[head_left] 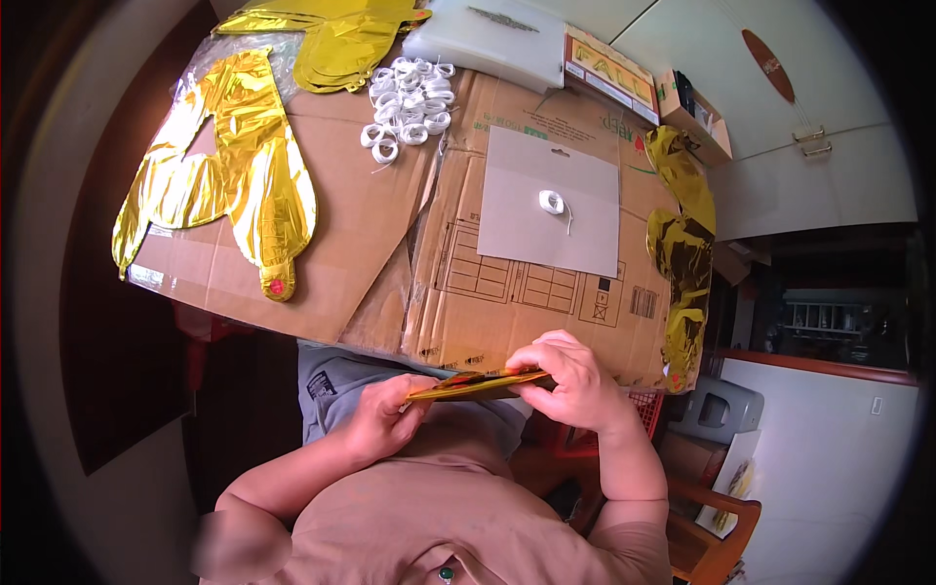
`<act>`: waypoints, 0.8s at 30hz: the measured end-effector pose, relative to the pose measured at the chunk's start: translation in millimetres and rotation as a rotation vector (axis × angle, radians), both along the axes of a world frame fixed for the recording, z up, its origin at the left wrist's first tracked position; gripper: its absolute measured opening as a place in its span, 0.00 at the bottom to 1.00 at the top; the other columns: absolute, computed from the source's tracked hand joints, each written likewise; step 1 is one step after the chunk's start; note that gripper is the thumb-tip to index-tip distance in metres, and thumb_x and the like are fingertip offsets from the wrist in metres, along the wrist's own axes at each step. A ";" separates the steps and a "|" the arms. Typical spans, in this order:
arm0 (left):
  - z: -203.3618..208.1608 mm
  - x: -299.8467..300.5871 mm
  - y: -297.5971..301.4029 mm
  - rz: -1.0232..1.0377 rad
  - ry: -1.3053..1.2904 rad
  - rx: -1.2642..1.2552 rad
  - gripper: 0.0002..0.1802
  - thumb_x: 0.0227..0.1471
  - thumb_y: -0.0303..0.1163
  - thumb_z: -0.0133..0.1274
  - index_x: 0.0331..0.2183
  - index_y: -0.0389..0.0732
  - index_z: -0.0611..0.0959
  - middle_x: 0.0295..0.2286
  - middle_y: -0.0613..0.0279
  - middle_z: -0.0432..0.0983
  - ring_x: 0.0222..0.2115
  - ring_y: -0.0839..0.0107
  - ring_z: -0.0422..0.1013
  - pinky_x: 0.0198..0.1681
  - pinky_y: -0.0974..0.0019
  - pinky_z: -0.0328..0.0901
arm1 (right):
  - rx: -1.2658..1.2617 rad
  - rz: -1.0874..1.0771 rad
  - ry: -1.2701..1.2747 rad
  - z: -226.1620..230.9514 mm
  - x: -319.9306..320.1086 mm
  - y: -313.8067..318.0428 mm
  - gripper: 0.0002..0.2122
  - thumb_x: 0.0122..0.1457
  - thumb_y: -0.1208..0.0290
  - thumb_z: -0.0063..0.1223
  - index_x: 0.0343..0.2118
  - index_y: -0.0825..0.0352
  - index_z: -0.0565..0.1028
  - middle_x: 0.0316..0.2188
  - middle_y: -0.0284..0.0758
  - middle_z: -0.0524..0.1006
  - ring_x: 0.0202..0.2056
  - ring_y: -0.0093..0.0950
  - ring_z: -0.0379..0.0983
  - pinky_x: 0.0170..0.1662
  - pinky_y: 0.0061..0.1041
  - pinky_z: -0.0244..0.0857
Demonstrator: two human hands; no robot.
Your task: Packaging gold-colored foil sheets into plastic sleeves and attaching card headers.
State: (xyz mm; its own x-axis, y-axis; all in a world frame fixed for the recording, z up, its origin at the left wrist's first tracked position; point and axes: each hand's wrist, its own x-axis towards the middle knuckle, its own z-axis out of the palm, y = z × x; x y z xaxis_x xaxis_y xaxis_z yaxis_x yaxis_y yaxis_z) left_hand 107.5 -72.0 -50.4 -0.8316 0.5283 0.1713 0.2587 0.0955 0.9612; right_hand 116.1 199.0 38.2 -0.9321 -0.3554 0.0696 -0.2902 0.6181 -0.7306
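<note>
A folded gold foil balloon [473, 386] is stretched between my hands just off the near edge of the cardboard. My left hand [387, 414] pinches its left end. At its right end my right hand [564, 378] grips it, thumb below and fingers on top. Beyond them a grey-white card [526, 229] with a hanger slot lies on the cardboard, bearing one small coil of white ribbon [552, 202]. Several more white ribbon coils [409, 102] are heaped farther back. A flat gold letter-shaped foil balloon [239, 146] lies on the left.
Flattened cardboard [370, 244] covers the table. More gold foil balloons [346, 44] are stacked at the back left, and another gold balloon [680, 253] lies along the right edge. A white stack of plastic sleeves [487, 44], a printed box [609, 73] and a small open carton [707, 132] stand behind.
</note>
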 end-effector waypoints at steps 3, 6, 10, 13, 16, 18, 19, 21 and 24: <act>0.2 -0.6 -0.6 -0.019 -0.012 -0.008 0.13 0.50 0.17 0.54 0.40 0.38 0.79 0.26 0.56 0.76 0.24 0.60 0.74 0.28 0.64 0.68 | -0.064 0.051 -0.007 -4.4 -2.0 3.3 0.11 0.45 0.79 0.65 0.32 0.64 0.75 0.27 0.32 0.78 0.30 0.33 0.75 0.40 0.31 0.66; 0.2 -1.5 -0.2 -0.025 0.031 0.007 0.14 0.50 0.17 0.54 0.40 0.38 0.79 0.26 0.56 0.76 0.24 0.60 0.74 0.28 0.64 0.68 | -0.118 0.050 -0.012 -1.4 -3.7 2.1 0.08 0.45 0.80 0.64 0.29 0.65 0.76 0.26 0.33 0.77 0.30 0.33 0.75 0.39 0.30 0.65; 3.3 -2.3 -0.8 -0.035 0.004 0.007 0.15 0.48 0.17 0.55 0.41 0.38 0.79 0.29 0.54 0.77 0.26 0.60 0.75 0.30 0.64 0.69 | -0.117 0.027 -0.067 3.9 -2.4 1.4 0.07 0.45 0.80 0.63 0.28 0.66 0.76 0.23 0.33 0.76 0.28 0.32 0.74 0.37 0.30 0.65; 4.8 -2.7 -1.3 -0.040 -0.023 0.018 0.15 0.48 0.17 0.55 0.40 0.38 0.79 0.33 0.54 0.79 0.30 0.60 0.76 0.35 0.64 0.70 | -0.108 0.020 -0.106 3.0 0.5 1.3 0.07 0.46 0.81 0.63 0.28 0.66 0.77 0.22 0.33 0.76 0.28 0.32 0.74 0.37 0.31 0.65; 6.1 -3.6 -3.7 -0.069 -0.003 0.048 0.15 0.48 0.17 0.56 0.41 0.37 0.79 0.36 0.53 0.79 0.36 0.60 0.77 0.41 0.65 0.70 | -0.111 0.029 -0.103 3.9 4.3 -0.7 0.07 0.46 0.81 0.63 0.29 0.66 0.77 0.21 0.33 0.76 0.27 0.33 0.73 0.37 0.31 0.65; 13.2 -3.8 -13.5 -0.130 -0.031 0.022 0.17 0.47 0.18 0.56 0.42 0.37 0.79 0.37 0.53 0.79 0.39 0.60 0.77 0.43 0.65 0.70 | -0.133 0.045 -0.106 5.8 8.3 -3.1 0.07 0.46 0.80 0.63 0.29 0.66 0.77 0.22 0.33 0.76 0.27 0.33 0.73 0.36 0.31 0.65; 19.5 -4.1 -18.8 -0.168 -0.110 -0.007 0.18 0.47 0.18 0.57 0.43 0.37 0.79 0.37 0.52 0.79 0.39 0.60 0.77 0.44 0.64 0.70 | -0.145 0.053 -0.108 6.7 10.8 -4.5 0.07 0.47 0.80 0.63 0.30 0.66 0.77 0.22 0.33 0.76 0.26 0.33 0.74 0.36 0.31 0.66; 30.0 -3.9 -29.8 -0.242 -0.273 -0.068 0.20 0.47 0.19 0.57 0.46 0.37 0.80 0.38 0.52 0.79 0.40 0.60 0.77 0.44 0.64 0.70 | -0.198 0.059 -0.144 6.8 18.5 -8.7 0.07 0.48 0.80 0.63 0.30 0.66 0.77 0.22 0.34 0.77 0.26 0.33 0.74 0.34 0.31 0.66; 32.2 -0.2 -38.1 -0.250 -0.324 0.033 0.38 0.47 0.21 0.60 0.59 0.39 0.66 0.38 0.51 0.79 0.39 0.61 0.77 0.45 0.64 0.70 | -0.235 0.049 -0.250 8.1 28.4 -14.1 0.07 0.49 0.79 0.63 0.31 0.67 0.77 0.24 0.35 0.77 0.27 0.33 0.75 0.32 0.30 0.67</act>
State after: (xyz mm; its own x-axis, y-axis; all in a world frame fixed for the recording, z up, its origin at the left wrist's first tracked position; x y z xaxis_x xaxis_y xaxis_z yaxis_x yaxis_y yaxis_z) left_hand 107.2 -110.2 -18.2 -0.6921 0.7195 -0.0585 -0.0466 0.0364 0.9983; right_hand 144.5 184.9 46.3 -0.9129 -0.4015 -0.0734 -0.1096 0.4143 -0.9035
